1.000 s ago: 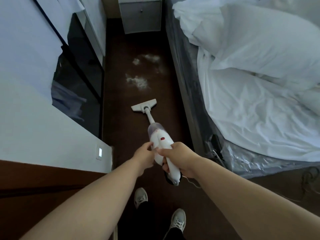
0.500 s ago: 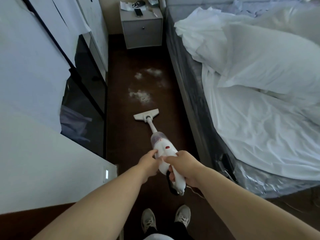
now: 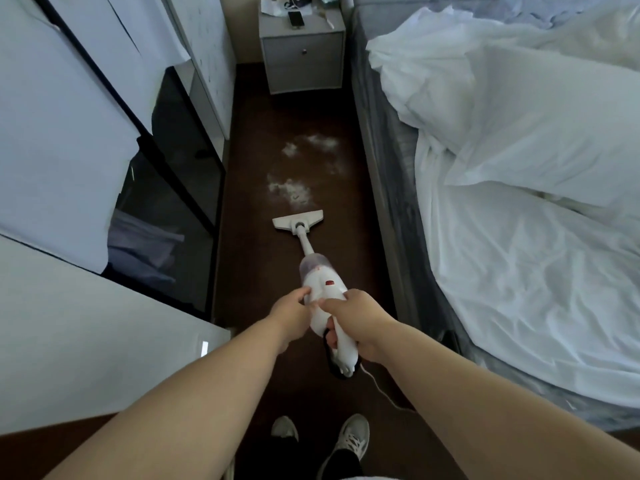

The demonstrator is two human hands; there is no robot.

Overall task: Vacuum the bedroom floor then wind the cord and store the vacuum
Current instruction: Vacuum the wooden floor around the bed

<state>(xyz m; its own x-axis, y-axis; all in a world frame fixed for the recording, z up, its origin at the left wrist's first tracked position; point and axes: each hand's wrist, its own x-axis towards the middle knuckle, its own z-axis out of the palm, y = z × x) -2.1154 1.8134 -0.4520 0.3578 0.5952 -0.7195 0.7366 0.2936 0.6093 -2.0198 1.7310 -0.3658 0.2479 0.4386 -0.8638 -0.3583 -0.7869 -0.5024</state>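
Nearest the camera, two grey sneakers (image 3: pixel 349 441) stand on the dark floor (image 3: pixel 249 271) of a narrow aisle between a white wardrobe (image 3: pixel 62 140) and the bed (image 3: pixel 519 237). Just ahead, the right hand (image 3: pixel 353 320) wraps its fingers round the handle of the white stick vacuum (image 3: pixel 322 292), grasping it firmly, while the left hand (image 3: pixel 291 313) pinches the side of the vacuum's body with thumb and fingertips. A thin cord (image 3: pixel 381 386) trails from the handle's end toward the bed side, unwound. The vacuum slopes down and away, its floor head (image 3: pixel 298 220) flat on the floor, just short of a patch of white dust (image 3: pixel 291 190); a second scatter of white debris (image 3: pixel 311 143) lies farther on, before the nightstand (image 3: pixel 303 53) at the aisle's end. Judging from this, vacuuming is in an early stage: both patches look untouched, and winding the cord and storing the machine are still to come.
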